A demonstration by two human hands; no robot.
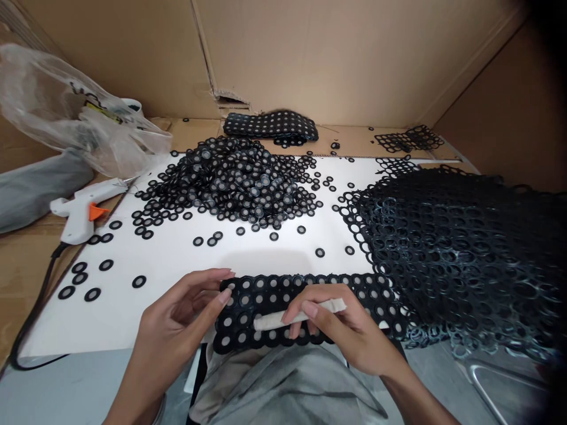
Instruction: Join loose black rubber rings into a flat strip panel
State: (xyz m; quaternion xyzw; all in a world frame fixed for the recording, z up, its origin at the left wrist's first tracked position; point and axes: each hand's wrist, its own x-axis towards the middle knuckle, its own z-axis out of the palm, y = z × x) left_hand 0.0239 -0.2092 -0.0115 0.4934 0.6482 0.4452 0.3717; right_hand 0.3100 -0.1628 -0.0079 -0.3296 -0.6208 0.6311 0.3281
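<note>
A black strip of joined rings with pale centres (266,289) lies at the front edge of the white board. My left hand (186,310) grips its left end, thumb on top and fingers at the far edge. My right hand (334,321) is closed round a white stick that looks like rolled paper or tape (271,320). The stick's left tip is over the strip, near its lower left part; I cannot tell whether it touches. Part of the strip is hidden under my right hand.
A heap of small black rings (234,183) covers the middle of the white board (177,313), with loose ones around it. A black ring mesh pile (443,236) is at right. At left are a glue gun (82,215) and a plastic bag (48,100). Stacked strips (270,125) lie behind.
</note>
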